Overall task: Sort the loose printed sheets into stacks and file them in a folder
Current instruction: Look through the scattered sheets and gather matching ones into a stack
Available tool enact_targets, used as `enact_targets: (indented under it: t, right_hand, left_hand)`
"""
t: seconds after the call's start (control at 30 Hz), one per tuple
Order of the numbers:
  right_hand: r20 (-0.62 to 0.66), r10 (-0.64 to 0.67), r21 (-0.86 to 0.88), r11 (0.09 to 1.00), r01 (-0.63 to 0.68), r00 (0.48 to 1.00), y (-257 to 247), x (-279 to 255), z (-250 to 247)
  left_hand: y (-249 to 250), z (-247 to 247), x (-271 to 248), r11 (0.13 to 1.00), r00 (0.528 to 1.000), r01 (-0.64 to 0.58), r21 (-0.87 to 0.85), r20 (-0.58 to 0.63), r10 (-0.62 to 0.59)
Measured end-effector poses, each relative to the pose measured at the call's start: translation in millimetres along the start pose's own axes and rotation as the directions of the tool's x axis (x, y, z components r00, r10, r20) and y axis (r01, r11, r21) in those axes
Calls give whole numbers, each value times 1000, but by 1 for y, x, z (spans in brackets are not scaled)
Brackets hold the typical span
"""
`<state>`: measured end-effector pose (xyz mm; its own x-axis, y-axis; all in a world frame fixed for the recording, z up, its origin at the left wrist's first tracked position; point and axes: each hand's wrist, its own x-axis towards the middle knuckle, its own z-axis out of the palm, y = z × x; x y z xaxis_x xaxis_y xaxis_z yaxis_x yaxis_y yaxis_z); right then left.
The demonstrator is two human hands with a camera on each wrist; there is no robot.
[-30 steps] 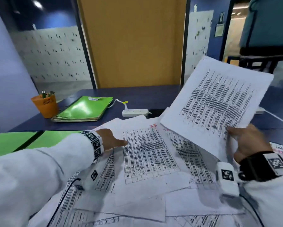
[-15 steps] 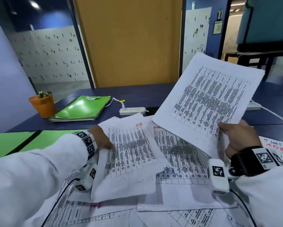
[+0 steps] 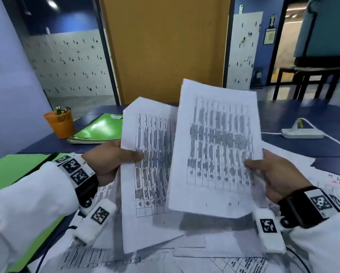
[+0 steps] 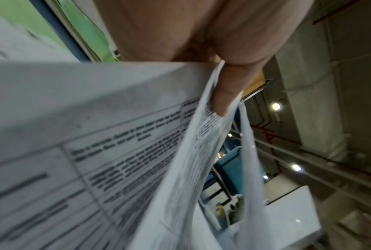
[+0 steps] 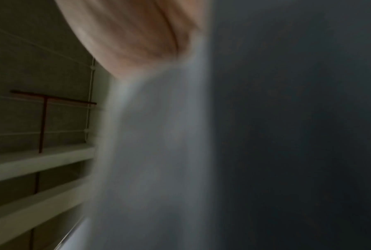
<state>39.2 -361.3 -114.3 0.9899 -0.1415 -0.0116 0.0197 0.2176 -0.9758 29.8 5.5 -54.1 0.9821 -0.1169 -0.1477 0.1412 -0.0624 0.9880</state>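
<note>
Two raised sheets [image 3: 214,150] hide both grips' fingers; right-wrist view blurred

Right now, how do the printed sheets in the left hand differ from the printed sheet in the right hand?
The left hand pinches several white printed sheets that fan apart; the right hand grips a white printed sheet whose count is unclear. The left sheets sit lower and behind; the right sheet overlaps them in front. Both are white pages of printed tables, raised off the table.
</note>
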Motion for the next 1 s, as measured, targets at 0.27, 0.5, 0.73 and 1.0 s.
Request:
enact_targets:
  t: [0.27,0.5,0.73,1.0]
  right_hand:
    - [92,-9,1,1000,9,996,9,-12,28]
    - [140,-187,-190,959,211,972,-16,-42,42]
    - [156,-521,-274,793,543,839,-48,-82,71]
    - [225,-494,-515,672,533,840,-51,-105,94]
  left_hand:
    - [12,43,-26,944,985,-125,-305,79,156]
    - [7,60,-29,952,952,-305,-39,-4,305]
    - [37,56,-48,845,832,-534,-9,-182,524]
    - [13,49,-48,856,815,-501,127,-263,516]
